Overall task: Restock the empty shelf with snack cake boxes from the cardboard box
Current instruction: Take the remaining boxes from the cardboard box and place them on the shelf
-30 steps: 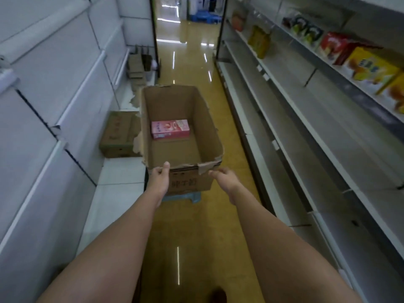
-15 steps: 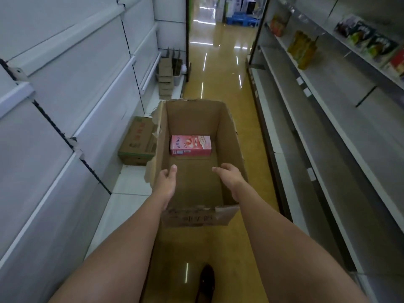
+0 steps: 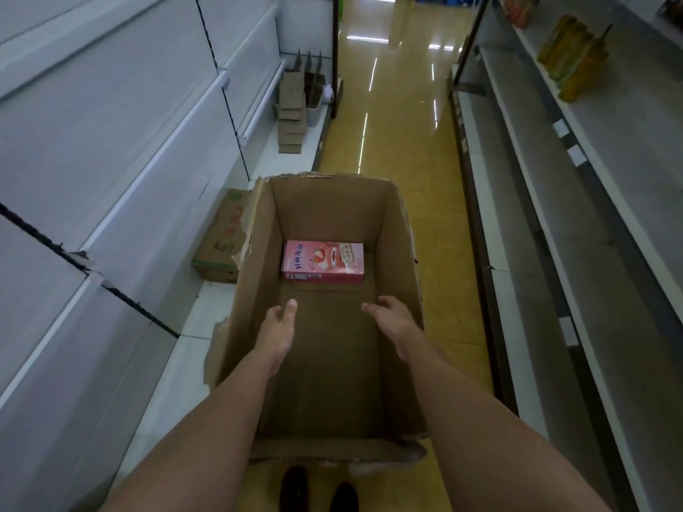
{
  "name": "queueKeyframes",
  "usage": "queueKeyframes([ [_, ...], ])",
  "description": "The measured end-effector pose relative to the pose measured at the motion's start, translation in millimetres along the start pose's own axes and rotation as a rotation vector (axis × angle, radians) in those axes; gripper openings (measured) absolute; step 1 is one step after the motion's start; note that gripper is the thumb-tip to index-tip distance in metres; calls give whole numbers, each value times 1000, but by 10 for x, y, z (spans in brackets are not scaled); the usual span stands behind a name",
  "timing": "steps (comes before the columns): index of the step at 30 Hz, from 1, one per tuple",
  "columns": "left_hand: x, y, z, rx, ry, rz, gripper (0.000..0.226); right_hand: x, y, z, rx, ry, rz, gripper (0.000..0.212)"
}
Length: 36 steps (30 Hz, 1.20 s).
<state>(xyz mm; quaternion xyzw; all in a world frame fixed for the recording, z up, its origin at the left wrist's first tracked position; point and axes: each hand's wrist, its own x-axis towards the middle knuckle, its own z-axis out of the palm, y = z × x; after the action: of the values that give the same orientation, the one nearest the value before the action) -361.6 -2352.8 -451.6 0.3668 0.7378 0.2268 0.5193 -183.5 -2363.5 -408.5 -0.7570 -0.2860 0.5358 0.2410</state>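
Both hands spread, empty: left hand [image 3: 278,328], right hand [image 3: 392,324] inside cardboard box [image 3: 258,253]. Pink snack cake box [image 3: 323,262] at far wall looks light, stiff, crushable; grip its short ends.

Cardboard box [image 3: 258,275]: plain brown. Snack cake box [image 3: 323,261] inside, 12 o'clock end: pink, white-and-red cake picture. Floor [image 3: 403,149]: glossy yellow. Shelves [image 3: 591,223] at 3 o'clock: grey-white. Shoes [image 3: 318,489] at 6 o'clock: dark.

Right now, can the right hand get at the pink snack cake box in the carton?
Probably yes. The right hand is open inside the cardboard box, and only bare carton floor lies between it and the pink snack cake box.
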Motion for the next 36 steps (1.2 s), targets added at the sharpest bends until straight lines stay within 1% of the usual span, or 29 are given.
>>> queueKeyframes([
  [10,1210,10,267,-13,31,-38,68,1139,-245,172,-20,-20,58,62],
  [14,1688,-69,367,19,-5,-42,68,1583,-385,245,-9,-24,36,53],
  [16,1920,-89,412,37,-1,-27,68,1814,-429,282,-14,-26,41,53],
  [20,2352,-74,512,95,68,31,62,2319,-412,379,-28,-18,72,55],
  [24,2633,-113,633,138,111,26,61,2728,-291,472,-16,-15,94,52],
  [28,2852,-97,787,143,153,-30,69,3066,-196,572,8,-12,119,45],
  [33,2934,66,1008,99,264,-109,76,3326,-159,626,45,11,183,36],
  [36,2989,75,1039,101,311,-148,78,3409,-133,660,92,3,201,38],
])
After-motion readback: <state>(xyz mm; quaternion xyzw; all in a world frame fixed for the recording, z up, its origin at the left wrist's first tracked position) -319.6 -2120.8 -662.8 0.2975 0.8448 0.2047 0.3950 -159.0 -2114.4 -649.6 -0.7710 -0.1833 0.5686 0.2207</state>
